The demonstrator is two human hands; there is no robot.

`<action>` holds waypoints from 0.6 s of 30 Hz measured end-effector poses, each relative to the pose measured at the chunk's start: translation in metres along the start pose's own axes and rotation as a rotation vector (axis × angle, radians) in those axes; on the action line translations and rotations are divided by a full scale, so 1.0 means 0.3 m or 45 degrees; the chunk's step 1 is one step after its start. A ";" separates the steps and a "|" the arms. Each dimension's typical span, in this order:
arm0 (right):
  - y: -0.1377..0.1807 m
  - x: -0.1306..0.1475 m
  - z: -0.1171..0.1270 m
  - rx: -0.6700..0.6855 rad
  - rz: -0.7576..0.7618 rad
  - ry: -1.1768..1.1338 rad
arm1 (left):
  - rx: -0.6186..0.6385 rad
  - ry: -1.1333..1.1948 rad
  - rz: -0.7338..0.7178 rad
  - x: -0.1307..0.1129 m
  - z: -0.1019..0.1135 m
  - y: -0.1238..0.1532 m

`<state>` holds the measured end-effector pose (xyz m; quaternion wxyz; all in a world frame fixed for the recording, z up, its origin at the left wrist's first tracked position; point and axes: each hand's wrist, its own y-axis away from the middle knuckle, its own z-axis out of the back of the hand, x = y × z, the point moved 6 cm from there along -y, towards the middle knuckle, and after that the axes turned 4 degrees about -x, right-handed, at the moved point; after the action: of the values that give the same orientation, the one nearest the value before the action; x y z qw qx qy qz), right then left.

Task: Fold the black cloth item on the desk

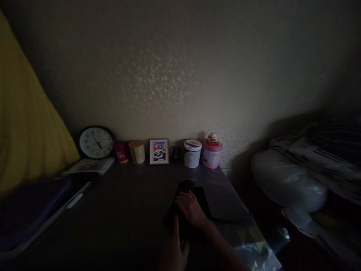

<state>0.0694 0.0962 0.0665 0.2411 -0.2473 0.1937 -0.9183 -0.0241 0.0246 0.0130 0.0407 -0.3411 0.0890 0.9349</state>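
Note:
A black item (185, 185), soft-looking and too dark to name, lies on the dark tabletop near its right side. Over its middle, my right hand (193, 210) rests with bent fingers closed on it. Closer to me, my left hand (174, 250) is at its near end, index finger stretched forward and thumb apart; the other fingers are hidden in shadow. Just right of my right hand lies a flat black rectangular thing (202, 199). Darkness hides the near part of the black item and where its edge meets the table.
Along the wall stand a round clock (96, 142), a red can (121, 152), a yellow-lidded jar (137, 153), a framed panda picture (159, 151), a white tub (192, 154) and a pink tub (212, 156) bearing a figurine (213, 138). A purple item (35, 210) lies left; bags (290, 180) are piled right.

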 end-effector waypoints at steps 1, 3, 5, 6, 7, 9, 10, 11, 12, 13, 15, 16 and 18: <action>-0.030 -0.022 -0.007 0.014 -0.002 0.024 | -0.006 -0.002 0.010 0.002 0.001 -0.001; -0.089 -0.072 -0.016 0.018 -0.026 0.074 | -0.009 0.005 0.025 0.003 0.005 -0.002; -0.133 -0.135 -0.013 -0.043 -0.122 0.089 | 0.028 -0.004 0.032 0.000 0.007 -0.001; -0.144 -0.172 -0.004 -0.098 -0.201 0.086 | 0.048 -0.009 0.032 -0.002 0.007 -0.001; -0.144 -0.211 0.009 -0.158 -0.293 0.082 | 0.058 -0.009 0.031 -0.004 0.008 0.001; -0.111 -0.290 0.046 -0.268 -0.484 0.088 | 0.038 0.014 0.020 -0.005 0.011 0.003; -0.081 -0.326 0.068 -0.304 -0.563 0.099 | 0.016 0.039 0.005 -0.005 0.011 0.004; -0.046 -0.357 0.090 -0.326 -0.631 0.108 | -0.005 0.066 -0.011 -0.004 0.010 0.006; -0.009 -0.384 0.111 -0.337 -0.693 0.108 | -0.023 0.088 -0.028 -0.001 0.007 0.007; 0.026 -0.406 0.129 -0.335 -0.742 0.102 | -0.033 0.099 -0.040 0.002 0.004 0.008; 0.079 -0.429 0.147 -0.300 -0.795 0.076 | -0.033 0.105 -0.049 0.007 -0.003 0.008; 0.095 -0.431 0.150 -0.284 -0.807 0.063 | -0.029 0.102 -0.051 0.009 -0.004 0.008; 0.107 -0.423 0.140 -0.243 -0.801 0.035 | -0.013 0.080 -0.045 0.008 -0.003 0.006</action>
<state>0.2002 0.1287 0.0391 -0.0813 -0.3041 0.1961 -0.9287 -0.0257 0.0227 0.0110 0.0529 -0.3722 0.0794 0.9232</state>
